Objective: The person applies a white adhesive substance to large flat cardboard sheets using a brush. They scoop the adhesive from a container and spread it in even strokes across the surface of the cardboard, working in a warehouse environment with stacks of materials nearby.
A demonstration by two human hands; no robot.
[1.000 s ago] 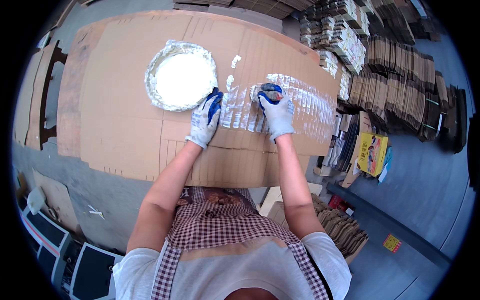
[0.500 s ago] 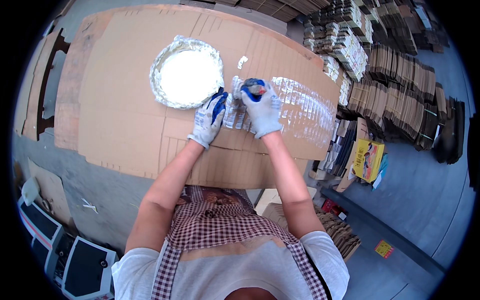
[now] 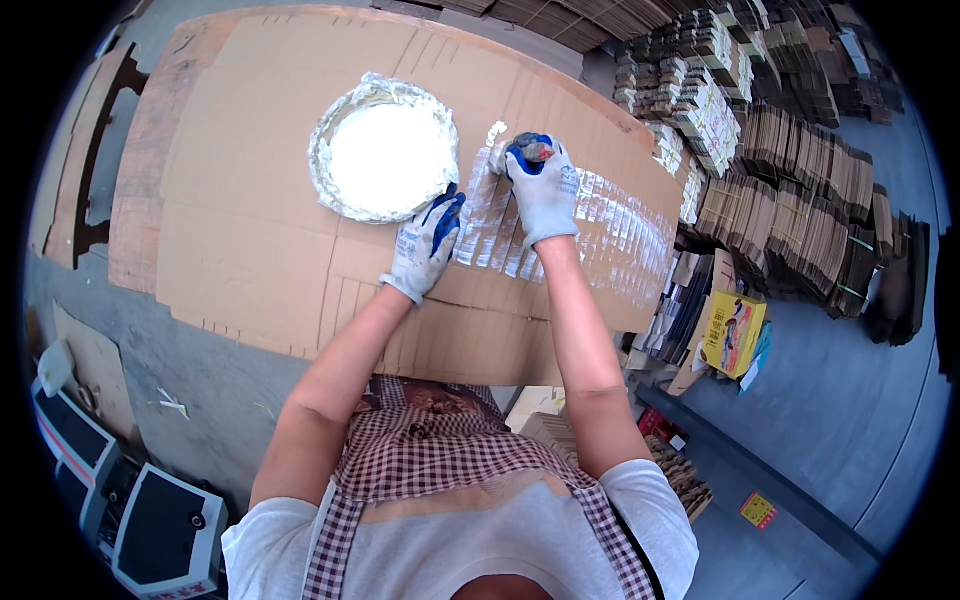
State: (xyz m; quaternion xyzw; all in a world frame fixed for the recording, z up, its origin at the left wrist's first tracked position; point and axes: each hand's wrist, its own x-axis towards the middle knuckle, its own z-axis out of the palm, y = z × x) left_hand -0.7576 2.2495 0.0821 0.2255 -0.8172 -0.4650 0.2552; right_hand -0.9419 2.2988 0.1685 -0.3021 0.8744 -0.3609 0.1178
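My right hand (image 3: 543, 188), in a white and blue glove, is closed around a grey, brush-like tool (image 3: 535, 150) with a red mark. Its working end, low at the hand's left side, is mostly hidden. Under and around it, white paste (image 3: 625, 235) coats rows of narrow strips on the cardboard sheet (image 3: 250, 230). My left hand (image 3: 428, 240), gloved alike, lies flat with fingers stretched out, between the paste and a round basin (image 3: 318, 160). White paste fills the basin, and its rim is crusted with it. A small blob of paste (image 3: 497, 130) tops the smeared patch.
The cardboard covers a wooden table (image 3: 140, 210). Tied stacks of flat cardboard (image 3: 810, 150) stand on the floor to the right, near a yellow box (image 3: 733, 333). Grey and black machine panels (image 3: 165, 535) sit at the lower left.
My right hand has moved up and slightly right with the tool. Paste now reaches up to the small blob, which stood apart before. My left hand stays flat beside the basin.
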